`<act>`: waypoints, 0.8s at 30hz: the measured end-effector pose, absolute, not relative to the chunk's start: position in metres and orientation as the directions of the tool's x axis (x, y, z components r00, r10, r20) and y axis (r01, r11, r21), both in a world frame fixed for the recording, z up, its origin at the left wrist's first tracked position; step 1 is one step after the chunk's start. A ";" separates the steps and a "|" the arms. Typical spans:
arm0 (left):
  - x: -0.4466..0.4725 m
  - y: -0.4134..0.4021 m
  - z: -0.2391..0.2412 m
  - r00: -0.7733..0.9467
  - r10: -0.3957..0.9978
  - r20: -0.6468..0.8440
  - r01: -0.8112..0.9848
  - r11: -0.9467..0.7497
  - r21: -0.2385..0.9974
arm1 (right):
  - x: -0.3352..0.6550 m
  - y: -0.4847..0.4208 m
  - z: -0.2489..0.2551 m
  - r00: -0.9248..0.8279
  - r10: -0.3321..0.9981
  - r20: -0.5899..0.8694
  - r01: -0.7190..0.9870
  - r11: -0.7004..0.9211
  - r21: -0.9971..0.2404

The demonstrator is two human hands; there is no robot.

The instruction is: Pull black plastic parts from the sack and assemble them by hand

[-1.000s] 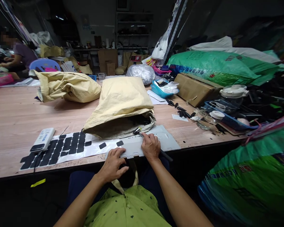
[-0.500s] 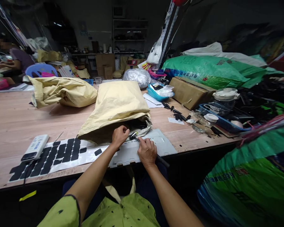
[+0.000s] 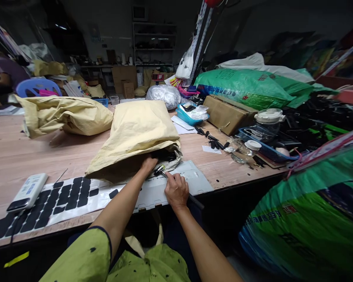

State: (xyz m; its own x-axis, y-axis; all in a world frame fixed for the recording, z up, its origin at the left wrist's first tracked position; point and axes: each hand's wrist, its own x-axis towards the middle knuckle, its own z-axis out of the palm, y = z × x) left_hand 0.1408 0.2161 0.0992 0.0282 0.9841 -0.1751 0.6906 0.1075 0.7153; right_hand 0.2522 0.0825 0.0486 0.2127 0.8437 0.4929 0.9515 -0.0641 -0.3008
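Note:
My left hand (image 3: 148, 162) reaches into the mouth of a yellow woven sack (image 3: 145, 121) that lies on the table. Its fingers are hidden among dark items inside, so I cannot tell whether they are open or closed. My right hand (image 3: 177, 190) is wrapped round a rod with a dark handle (image 3: 196, 201), and a shiny metal and black end (image 3: 159, 170) points toward the sack's opening. Under both hands lies a flat grey-white board (image 3: 191, 176). To the left rests a white sheet with rows of black rounded-square pads (image 3: 66, 196).
A white box-like device (image 3: 29, 192) with a cable sits at left. Another yellow sack (image 3: 73, 115) lies behind it. Rightward are small black parts (image 3: 214, 143), clear jars (image 3: 251, 149), a cardboard box (image 3: 229, 113) and a large green bag (image 3: 308, 219) beside the table edge.
My left hand has gone deeper into the sack, its fingers passing out of sight. My right hand keeps its hold on the rod. The whole view has shifted slightly.

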 end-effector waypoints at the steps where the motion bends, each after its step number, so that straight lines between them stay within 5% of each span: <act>1: 0.133 0.210 0.102 0.005 0.983 -0.183 0.702 0.127 0.700 | 0.252 0.083 0.048 0.214 0.844 0.491 0.952 -0.067 -0.299; 17: 0.038 0.117 0.076 0.201 0.977 0.073 0.697 -0.195 0.690 | 0.256 0.083 0.052 0.223 0.870 0.440 0.936 -0.065 -0.345; 24: 0.040 0.118 0.075 0.186 0.981 0.051 0.693 -0.168 0.701 | 0.253 0.074 0.064 0.235 0.884 0.403 0.731 0.112 -0.673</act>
State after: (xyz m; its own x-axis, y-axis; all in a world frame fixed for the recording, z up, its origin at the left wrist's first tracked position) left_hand 0.0400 0.1178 0.0751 0.1862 0.9812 0.0511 0.6926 -0.1680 0.7015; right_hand 0.2532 0.0738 0.0642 0.2353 0.8844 0.4031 0.7310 0.1123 -0.6731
